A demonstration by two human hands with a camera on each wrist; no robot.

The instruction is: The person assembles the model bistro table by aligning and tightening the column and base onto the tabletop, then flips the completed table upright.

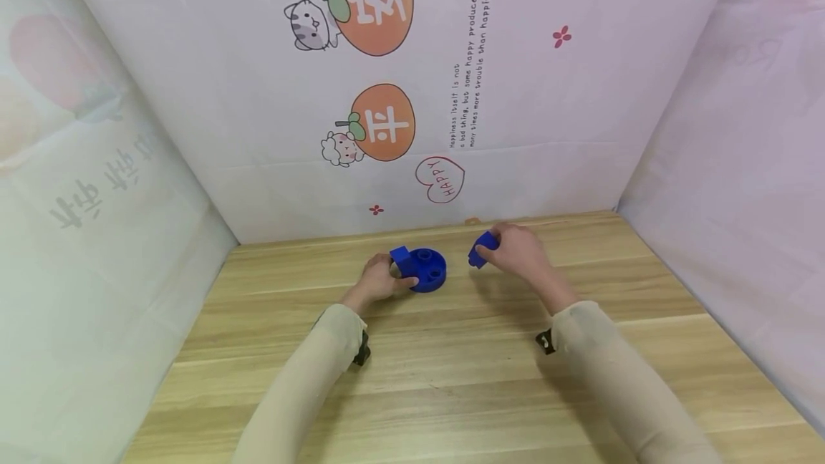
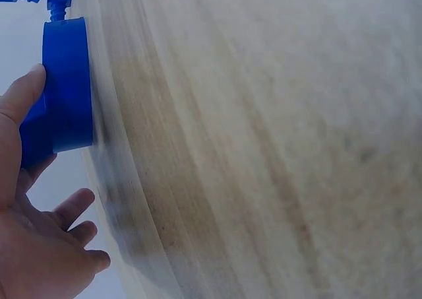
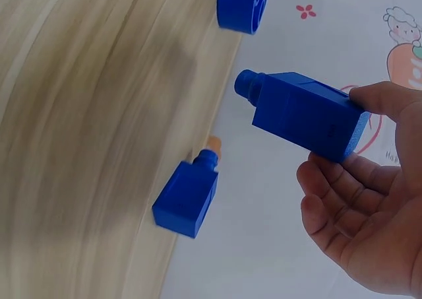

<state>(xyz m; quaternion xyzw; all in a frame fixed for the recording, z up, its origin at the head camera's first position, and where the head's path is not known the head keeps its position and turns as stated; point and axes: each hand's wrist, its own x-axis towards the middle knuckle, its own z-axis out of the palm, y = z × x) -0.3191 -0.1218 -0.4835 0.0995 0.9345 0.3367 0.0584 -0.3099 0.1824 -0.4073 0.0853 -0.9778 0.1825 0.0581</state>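
Observation:
A round blue base (image 1: 441, 264) with raised rings inside sits on the wooden table, and a blue block (image 1: 401, 256) stands up at its left side. My left hand (image 1: 376, 279) grips the base, thumb along the near rim and fingers around behind the block. In the left wrist view the thumb lies on the base (image 2: 69, 88). My right hand (image 1: 520, 250) pinches a second blue block (image 3: 300, 114) by its end, thumb above and fingers below. Its round knob points toward the base, and it is held above the table.
Another blue block with a knob (image 3: 186, 199) rests on the table near the back edge, hidden behind the right hand in the head view. A printed white cloth wall (image 1: 548, 106) rises behind the wooden table (image 1: 451, 392), with more cloth walls at both sides.

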